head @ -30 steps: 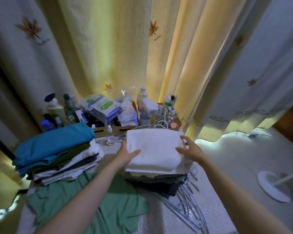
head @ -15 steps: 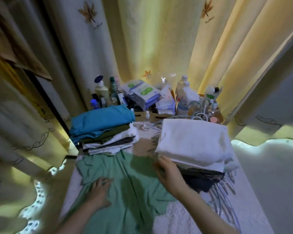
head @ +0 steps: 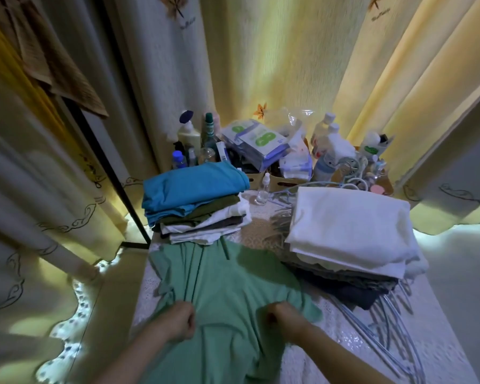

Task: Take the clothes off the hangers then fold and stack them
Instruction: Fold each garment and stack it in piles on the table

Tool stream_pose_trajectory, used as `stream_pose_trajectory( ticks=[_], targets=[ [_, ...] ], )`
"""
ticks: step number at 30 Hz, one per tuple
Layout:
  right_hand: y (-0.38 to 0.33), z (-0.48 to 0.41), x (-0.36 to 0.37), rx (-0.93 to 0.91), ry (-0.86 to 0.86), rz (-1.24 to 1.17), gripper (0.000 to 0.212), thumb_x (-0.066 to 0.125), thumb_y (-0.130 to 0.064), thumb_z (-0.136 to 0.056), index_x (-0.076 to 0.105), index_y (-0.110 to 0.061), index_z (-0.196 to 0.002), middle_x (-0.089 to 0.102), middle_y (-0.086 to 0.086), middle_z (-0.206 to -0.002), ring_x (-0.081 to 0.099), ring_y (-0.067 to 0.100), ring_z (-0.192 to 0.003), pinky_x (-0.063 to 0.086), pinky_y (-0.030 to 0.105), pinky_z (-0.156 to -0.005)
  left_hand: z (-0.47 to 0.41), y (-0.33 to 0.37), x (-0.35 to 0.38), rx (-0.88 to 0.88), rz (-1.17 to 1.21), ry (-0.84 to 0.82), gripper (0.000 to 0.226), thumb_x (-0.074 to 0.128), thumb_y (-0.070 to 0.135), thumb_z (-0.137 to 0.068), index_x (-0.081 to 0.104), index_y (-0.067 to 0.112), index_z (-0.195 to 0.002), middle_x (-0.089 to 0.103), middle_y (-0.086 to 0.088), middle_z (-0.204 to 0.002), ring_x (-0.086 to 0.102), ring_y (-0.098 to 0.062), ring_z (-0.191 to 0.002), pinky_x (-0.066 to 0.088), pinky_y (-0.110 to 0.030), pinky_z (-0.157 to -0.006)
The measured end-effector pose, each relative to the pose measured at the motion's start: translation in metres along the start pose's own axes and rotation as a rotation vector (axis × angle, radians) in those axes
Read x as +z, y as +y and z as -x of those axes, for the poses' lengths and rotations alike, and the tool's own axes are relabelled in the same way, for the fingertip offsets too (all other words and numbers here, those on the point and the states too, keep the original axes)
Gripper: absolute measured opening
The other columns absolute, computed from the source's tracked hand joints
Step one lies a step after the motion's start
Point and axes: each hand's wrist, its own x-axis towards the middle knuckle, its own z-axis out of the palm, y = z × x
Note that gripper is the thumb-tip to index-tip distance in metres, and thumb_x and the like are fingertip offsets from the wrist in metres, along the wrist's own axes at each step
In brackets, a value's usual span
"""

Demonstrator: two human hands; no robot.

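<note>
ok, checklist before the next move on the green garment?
1. Grip of left hand on the green garment: ok.
2. Grip of right hand on it: ok.
3. Garment lying flat: not ok, fabric bunches at both fists.
4. Hanger out of the garment: cannot tell, thin dark lines cross its far end.
5. The blue-topped stack and white-topped stack upright, not toppled: ok.
6. The loose hangers lying to the right, off the garment: ok.
</note>
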Motion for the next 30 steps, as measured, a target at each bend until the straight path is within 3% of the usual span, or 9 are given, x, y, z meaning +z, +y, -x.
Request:
stream_pose_trajectory(
  ticks=[3,6,9,12,16,20,24,28,30],
  targets=[
    [0.007,0.005,-0.006,-0.018,0.013,-0.066,0.025,0.052,-0.018,-0.09,0.065,-0.012,-0.11,0.066,0.008,-0.116,0.06,0.024,-0.106,0.043,0.027,-0.085,0.004,0.004,-0.003,0.081,-0.04,-0.409,0.028,0.066,0.016,-0.082,0.07,0.009,-0.108,0.075,-0.001,-0.097,0.051,0.015,-0.047,0.04,0.0,-0.051],
    [0.01,0.003,-0.013,0.066,0.228,-0.265,0.01,0.054,-0.016,-0.09,0.059,-0.018,-0.082,0.067,0.014,-0.097,0.062,0.026,-0.092,0.039,0.029,-0.071,0.005,0.008,0.011,0.152,-0.043,-0.681,0.038,0.056,0.008,-0.091,0.054,0.001,-0.129,0.057,-0.013,-0.131,0.052,0.018,-0.064,0.036,0.005,-0.06],
    [0.013,-0.011,-0.026,0.155,0.502,-0.448,0.014,0.053,-0.005,-0.089,0.062,-0.006,-0.1,0.065,0.017,-0.107,0.06,0.03,-0.1,0.043,0.032,-0.082,0.007,0.007,0.021,0.151,0.065,-0.478,0.027,0.058,0.012,-0.087,0.065,0.01,-0.114,0.068,-0.011,-0.115,0.061,0.009,-0.064,0.041,-0.003,-0.06],
    [0.012,-0.025,-0.038,0.179,0.442,-0.378,0.035,0.052,-0.011,-0.091,0.053,-0.003,-0.125,0.055,0.018,-0.129,0.052,0.033,-0.118,0.042,0.034,-0.097,0.003,0.011,0.002,0.069,0.454,-0.133,0.009,0.055,0.01,-0.092,0.058,0.018,-0.09,0.066,-0.004,-0.081,0.057,-0.002,-0.054,0.042,-0.013,-0.051],
    [0.006,-0.043,-0.043,0.154,0.341,-0.36,0.046,0.055,-0.019,-0.091,0.048,-0.011,-0.136,0.054,0.014,-0.134,0.052,0.029,-0.122,0.044,0.034,-0.099,-0.026,0.001,-0.036,0.028,0.399,0.484,0.02,0.061,0.003,-0.085,0.061,0.011,-0.104,0.059,-0.001,-0.095,0.058,-0.014,-0.079,0.044,-0.022,-0.069],
    [-0.001,-0.056,-0.042,0.152,0.296,-0.388,0.034,0.057,-0.019,-0.09,0.061,-0.013,-0.123,0.062,0.011,-0.125,0.058,0.027,-0.114,0.047,0.034,-0.095,-0.051,-0.013,-0.041,-0.022,0.275,0.322,0.042,0.066,0.01,-0.084,0.055,0.008,-0.124,0.054,-0.01,-0.119,0.055,-0.025,-0.113,0.044,-0.03,-0.095],
    [-0.005,-0.051,-0.044,0.07,0.341,-0.401,0.017,0.056,-0.017,-0.091,0.069,-0.007,-0.089,0.071,0.014,-0.095,0.064,0.028,-0.09,0.048,0.034,-0.075,-0.064,-0.01,-0.033,0.02,0.182,0.336,0.025,0.068,0.026,-0.083,0.064,0.016,-0.105,0.054,-0.006,-0.108,0.056,-0.023,-0.104,0.046,-0.036,-0.093],
    [-0.012,-0.023,-0.067,-0.081,0.452,-0.425,0.035,0.054,-0.018,-0.095,0.047,-0.02,-0.061,0.05,-0.004,-0.061,0.044,0.006,-0.06,0.029,0.03,-0.057,-0.064,-0.012,-0.044,0.088,0.201,0.332,0.007,0.061,0.026,-0.089,0.062,0.019,-0.091,0.056,-0.003,-0.098,0.058,-0.022,-0.095,0.048,-0.038,-0.088],
    [-0.02,-0.003,-0.081,-0.139,0.494,-0.42,0.043,0.052,-0.022,-0.097,0.032,-0.023,-0.059,0.034,-0.008,-0.058,0.03,0.001,-0.055,0.022,0.026,-0.054,-0.051,-0.013,-0.062,0.127,0.314,0.313,0.009,0.052,0.025,-0.095,0.054,0.023,-0.086,0.06,-0.005,-0.092,0.06,-0.025,-0.088,0.048,-0.04,-0.08]
  ],
)
